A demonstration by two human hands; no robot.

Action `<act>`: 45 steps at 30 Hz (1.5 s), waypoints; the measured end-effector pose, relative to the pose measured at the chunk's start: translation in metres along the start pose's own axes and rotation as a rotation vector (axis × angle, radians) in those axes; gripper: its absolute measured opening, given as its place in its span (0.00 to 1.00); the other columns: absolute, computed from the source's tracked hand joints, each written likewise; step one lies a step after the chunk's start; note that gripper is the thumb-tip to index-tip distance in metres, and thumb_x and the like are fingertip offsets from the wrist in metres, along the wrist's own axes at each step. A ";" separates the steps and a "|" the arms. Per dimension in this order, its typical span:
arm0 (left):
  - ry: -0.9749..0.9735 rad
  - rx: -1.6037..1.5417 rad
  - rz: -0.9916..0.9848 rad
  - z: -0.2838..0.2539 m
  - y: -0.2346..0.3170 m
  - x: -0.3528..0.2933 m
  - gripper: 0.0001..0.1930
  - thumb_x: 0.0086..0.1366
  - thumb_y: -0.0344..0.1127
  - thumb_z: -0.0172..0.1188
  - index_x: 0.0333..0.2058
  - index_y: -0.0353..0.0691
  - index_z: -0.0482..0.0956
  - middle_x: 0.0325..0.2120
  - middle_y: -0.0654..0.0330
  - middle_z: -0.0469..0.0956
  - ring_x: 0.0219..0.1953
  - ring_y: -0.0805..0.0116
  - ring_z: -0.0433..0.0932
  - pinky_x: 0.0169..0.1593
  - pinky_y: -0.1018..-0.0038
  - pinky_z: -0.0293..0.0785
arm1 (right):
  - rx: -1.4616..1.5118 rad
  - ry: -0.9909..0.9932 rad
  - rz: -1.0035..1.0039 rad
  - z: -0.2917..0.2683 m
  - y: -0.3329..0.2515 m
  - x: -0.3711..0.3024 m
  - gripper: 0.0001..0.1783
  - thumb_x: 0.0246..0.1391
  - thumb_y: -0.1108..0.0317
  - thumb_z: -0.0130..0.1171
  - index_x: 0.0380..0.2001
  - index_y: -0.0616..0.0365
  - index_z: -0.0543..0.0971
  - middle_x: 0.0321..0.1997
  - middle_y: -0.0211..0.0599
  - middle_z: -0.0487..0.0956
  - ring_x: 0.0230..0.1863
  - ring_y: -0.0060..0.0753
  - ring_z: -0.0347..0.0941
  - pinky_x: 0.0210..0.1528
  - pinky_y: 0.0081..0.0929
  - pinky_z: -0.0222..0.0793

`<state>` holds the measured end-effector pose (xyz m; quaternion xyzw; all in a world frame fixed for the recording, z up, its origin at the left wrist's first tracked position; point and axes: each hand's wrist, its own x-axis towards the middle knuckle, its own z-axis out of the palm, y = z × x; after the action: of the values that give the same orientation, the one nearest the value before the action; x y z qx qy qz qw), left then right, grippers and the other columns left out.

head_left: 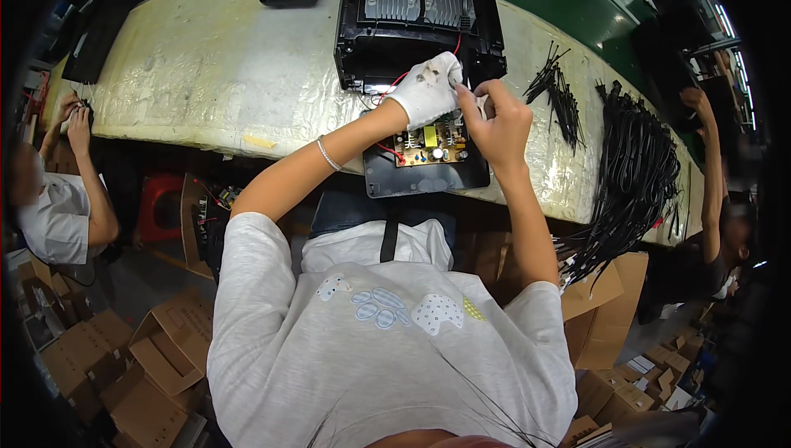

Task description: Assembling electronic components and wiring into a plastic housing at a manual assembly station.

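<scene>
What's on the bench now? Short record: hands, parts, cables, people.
Left hand: white-gloved, between housing and circuit board
Right hand: bare, fingers bent close to the left; grip unclear
Circuit board: on black panel, near table edge
Black housing: beyond the hands, finned metal heatsink on top
Black cables: large bundle, right side of table
People: one left, one right

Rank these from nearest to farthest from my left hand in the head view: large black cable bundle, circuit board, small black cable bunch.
1. Circuit board: just below the gloved left hand in the picture.
2. Small black cable bunch: to the right, beyond the right hand.
3. Large black cable bundle: farthest right of the three.
</scene>
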<state>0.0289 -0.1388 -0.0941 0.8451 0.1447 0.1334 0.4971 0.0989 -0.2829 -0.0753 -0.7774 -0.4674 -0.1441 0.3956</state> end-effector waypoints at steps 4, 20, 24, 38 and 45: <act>-0.058 -0.006 0.019 -0.008 0.010 -0.005 0.12 0.58 0.36 0.62 0.33 0.37 0.68 0.27 0.53 0.75 0.31 0.53 0.77 0.39 0.68 0.75 | 0.020 0.017 -0.109 0.003 -0.012 0.002 0.09 0.51 0.66 0.69 0.31 0.58 0.80 0.15 0.34 0.71 0.14 0.28 0.66 0.18 0.27 0.60; -0.011 -0.106 0.000 0.001 0.004 -0.007 0.10 0.57 0.29 0.58 0.36 0.36 0.67 0.28 0.52 0.76 0.33 0.55 0.79 0.40 0.67 0.75 | 0.270 -0.061 -0.015 0.004 -0.009 0.001 0.05 0.55 0.76 0.61 0.35 0.65 0.81 0.25 0.34 0.77 0.20 0.20 0.69 0.24 0.20 0.62; 0.019 -0.033 0.025 0.001 0.004 -0.006 0.10 0.56 0.27 0.56 0.36 0.36 0.68 0.28 0.50 0.77 0.35 0.51 0.79 0.40 0.66 0.75 | 0.249 -0.151 -0.074 -0.004 -0.012 0.004 0.06 0.55 0.78 0.59 0.37 0.65 0.79 0.29 0.40 0.76 0.25 0.33 0.72 0.28 0.26 0.66; -0.107 -0.501 -0.164 -0.006 0.003 -0.002 0.20 0.55 0.35 0.68 0.42 0.31 0.72 0.39 0.55 0.79 0.43 0.70 0.79 0.48 0.76 0.76 | 0.239 0.032 -0.059 -0.008 0.001 -0.003 0.07 0.54 0.80 0.60 0.37 0.63 0.80 0.32 0.42 0.80 0.30 0.39 0.76 0.32 0.30 0.70; -0.069 -0.534 -0.237 0.003 0.004 0.003 0.23 0.53 0.33 0.71 0.44 0.28 0.72 0.34 0.59 0.78 0.37 0.72 0.78 0.43 0.77 0.77 | 0.050 0.031 -0.018 -0.020 0.005 -0.008 0.05 0.54 0.77 0.62 0.35 0.63 0.80 0.31 0.43 0.80 0.30 0.44 0.77 0.31 0.32 0.70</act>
<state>0.0332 -0.1421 -0.0919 0.6654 0.1855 0.0791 0.7187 0.1015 -0.3039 -0.0694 -0.7608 -0.4716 -0.1478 0.4207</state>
